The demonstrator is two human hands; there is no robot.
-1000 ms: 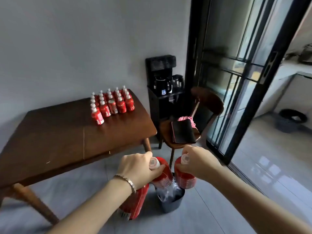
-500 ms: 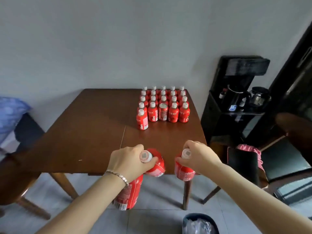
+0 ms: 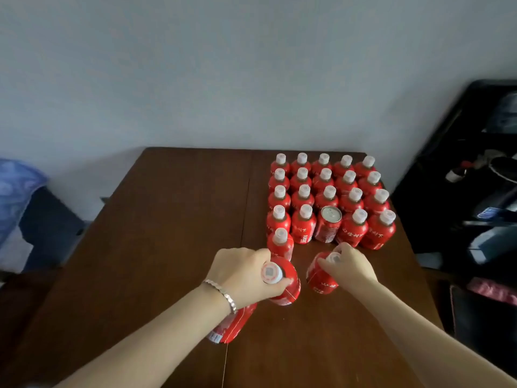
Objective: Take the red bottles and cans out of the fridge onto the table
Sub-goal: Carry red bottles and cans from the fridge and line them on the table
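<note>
Both hands are loaded: left hand (image 3: 240, 273) pinches a white-capped red plastic bottle (image 3: 288, 287) by the neck, a second red bottle (image 3: 235, 323) hanging under the wrist; right hand (image 3: 349, 267) curls round the cap of a third red bottle (image 3: 319, 278). Neck grips probably make upright landings easy beside the block of red bottles (image 3: 303, 228) and silver-topped red can (image 3: 326, 232) at 1 o'clock on the brown wooden table (image 3: 167, 247). Grey wall (image 3: 251, 65) at 12, black stand (image 3: 475, 163) at 3.
</note>
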